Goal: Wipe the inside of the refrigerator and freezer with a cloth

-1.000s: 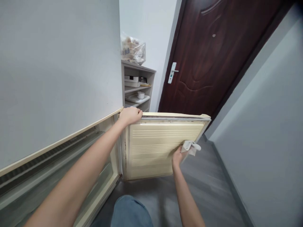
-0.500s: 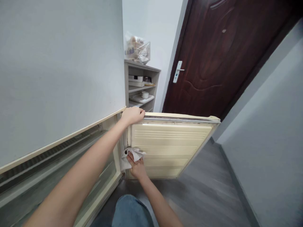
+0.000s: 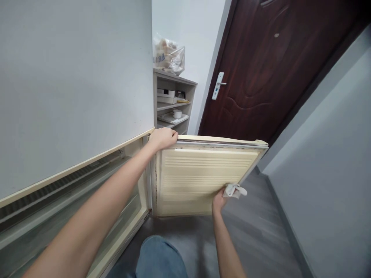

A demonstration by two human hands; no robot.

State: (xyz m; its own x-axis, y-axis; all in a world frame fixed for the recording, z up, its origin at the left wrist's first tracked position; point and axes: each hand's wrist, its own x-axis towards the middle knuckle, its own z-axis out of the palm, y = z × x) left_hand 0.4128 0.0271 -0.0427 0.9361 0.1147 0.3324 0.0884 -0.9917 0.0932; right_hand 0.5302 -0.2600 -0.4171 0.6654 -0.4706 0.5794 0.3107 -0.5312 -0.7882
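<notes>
A cream refrigerator door (image 3: pixel 199 185) stands swung out from the cabinet, its ribbed inner panel facing me and dark grime along its gasket. My left hand (image 3: pixel 163 139) is closed over the door's top edge near the hinge side. At the lower outer edge of the door is my right hand (image 3: pixel 219 200), closed on a crumpled white cloth (image 3: pixel 235 190). Part of the cloth sticks out past the door's edge, and some fingers are hidden by it. On the left, the open compartment (image 3: pixel 116 181) shows a ribbed top and a pale inside, partly behind my left forearm.
Behind the door stands a grey shelf unit (image 3: pixel 175 81) with boxes, a tray and a white cup. A plastic bag (image 3: pixel 169 58) rests on its top. A dark red door (image 3: pixel 255 73) and a wall (image 3: pixel 324 146) bound the right side. My knee (image 3: pixel 160 258) is below.
My right hand has moved right with the cloth, from the hinge side of the refrigerator door to its outer edge. The left hand keeps its place on the top edge.
</notes>
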